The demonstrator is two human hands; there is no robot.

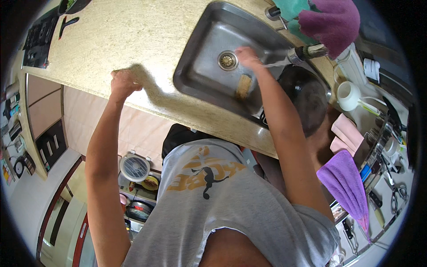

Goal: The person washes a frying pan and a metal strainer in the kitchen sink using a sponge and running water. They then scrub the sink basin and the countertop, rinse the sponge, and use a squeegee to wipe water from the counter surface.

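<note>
My left hand [124, 82] is over the front part of the stone-patterned countertop [100, 43], its fingers curled, with no object visible in it. Inside the metal sink [203, 43], my right hand [247, 57] is just right of the drain strainer [228, 60]. Its fingers look bent, and whether they hold something cannot be told. Water runs from the faucet head [295, 56] close to my right wrist. A tan sponge or scrubber [244, 86] lies on the sink floor below the drain. A large dark pan or lid [307, 96] stands at the sink's right side, partly behind my right forearm.
Purple [330, 23] and green [293, 6] cloths hang over the faucet. A white handled cup [348, 96], a pink cloth [347, 133], a hanging purple towel [347, 183] and a rack with knives and scissors [395, 193] are to the right. A black stove [40, 40] lies far left.
</note>
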